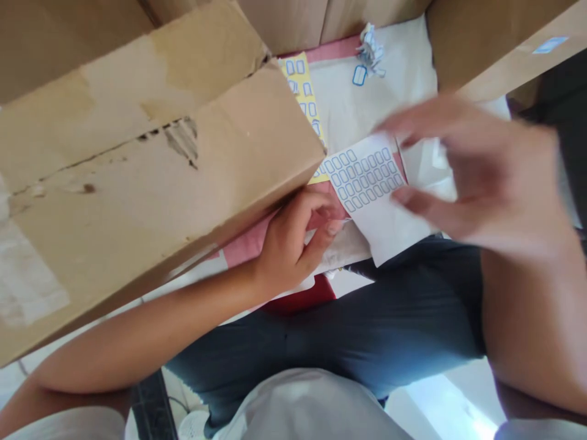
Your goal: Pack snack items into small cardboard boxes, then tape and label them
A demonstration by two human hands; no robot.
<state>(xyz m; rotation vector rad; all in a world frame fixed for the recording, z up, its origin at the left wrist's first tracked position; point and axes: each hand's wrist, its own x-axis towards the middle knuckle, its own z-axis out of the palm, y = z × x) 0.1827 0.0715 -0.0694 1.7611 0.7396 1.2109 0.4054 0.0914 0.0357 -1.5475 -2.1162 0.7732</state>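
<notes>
A white sheet of small blue-outlined labels point(367, 174) lies over the cloth-covered surface, its lower corner hanging over the near edge. My right hand point(490, 171), smeared by motion, is over the sheet's right side, thumb and fingers spread apart with nothing visible between them. Beside the cardboard box point(206, 159), my left hand point(298, 238) has its fingers curled and thumb close to the fingertips, left of the sheet. A thin pale edge shows at those fingertips, too small to name. Partly under the box's corner is a yellow sheet point(300, 66) with similar labels.
Crumpled paper scraps point(370, 49) and a single blue-bordered label point(359, 76) lie at the back of the white cloth point(339, 91). Another cardboard box point(499, 43) stands at the back right. My legs point(343, 330) are below the surface's near edge.
</notes>
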